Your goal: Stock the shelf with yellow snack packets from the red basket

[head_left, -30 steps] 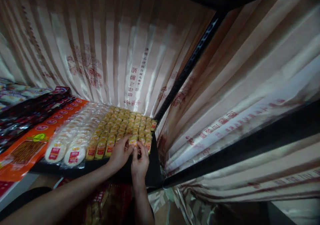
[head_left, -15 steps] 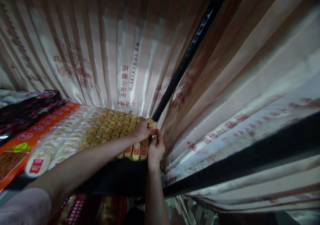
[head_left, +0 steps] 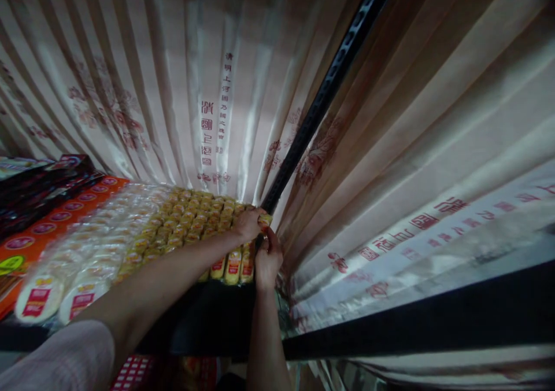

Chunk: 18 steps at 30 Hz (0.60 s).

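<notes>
Yellow plastic-wrapped packet (head_left: 264,220): pinched by left hand (head_left: 248,224) and right hand (head_left: 267,262), fingers nearly closed | gold-wrapped packets (head_left: 191,213): lined in rows | this one: hand-held

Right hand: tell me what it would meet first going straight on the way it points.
The right hand would first meet the small yellow packet held by the left hand; its fingers seem to touch it. Beyond that, probably the black post, though depth is unclear.
</notes>
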Tool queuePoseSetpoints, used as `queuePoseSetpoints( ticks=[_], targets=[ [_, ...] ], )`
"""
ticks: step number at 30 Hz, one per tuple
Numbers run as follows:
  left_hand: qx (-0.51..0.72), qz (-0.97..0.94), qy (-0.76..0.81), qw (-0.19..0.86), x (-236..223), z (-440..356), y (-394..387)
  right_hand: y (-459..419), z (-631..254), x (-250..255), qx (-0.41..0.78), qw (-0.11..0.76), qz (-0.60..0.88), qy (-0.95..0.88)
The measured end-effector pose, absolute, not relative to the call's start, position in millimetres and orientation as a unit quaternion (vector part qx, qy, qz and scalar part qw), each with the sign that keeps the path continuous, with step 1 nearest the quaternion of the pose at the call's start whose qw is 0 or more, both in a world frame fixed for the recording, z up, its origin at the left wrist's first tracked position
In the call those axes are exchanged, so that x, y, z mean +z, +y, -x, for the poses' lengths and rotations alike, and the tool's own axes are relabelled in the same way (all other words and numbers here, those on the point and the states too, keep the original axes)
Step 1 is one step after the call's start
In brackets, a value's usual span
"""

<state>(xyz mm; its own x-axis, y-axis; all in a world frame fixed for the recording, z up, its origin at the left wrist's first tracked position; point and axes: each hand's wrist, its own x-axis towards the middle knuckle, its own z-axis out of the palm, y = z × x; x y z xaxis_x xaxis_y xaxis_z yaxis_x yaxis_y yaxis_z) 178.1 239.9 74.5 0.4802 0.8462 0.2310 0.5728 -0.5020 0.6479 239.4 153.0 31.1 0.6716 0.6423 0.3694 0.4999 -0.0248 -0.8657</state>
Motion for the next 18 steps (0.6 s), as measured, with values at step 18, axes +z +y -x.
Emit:
queuePoseSetpoints(
  ticks=[18],
  targets=[
    [0.196,-0.865,0.447,0.112,68,-189,245,154,-245,12,0.221,0.479,0.768,-0.362]
  ],
)
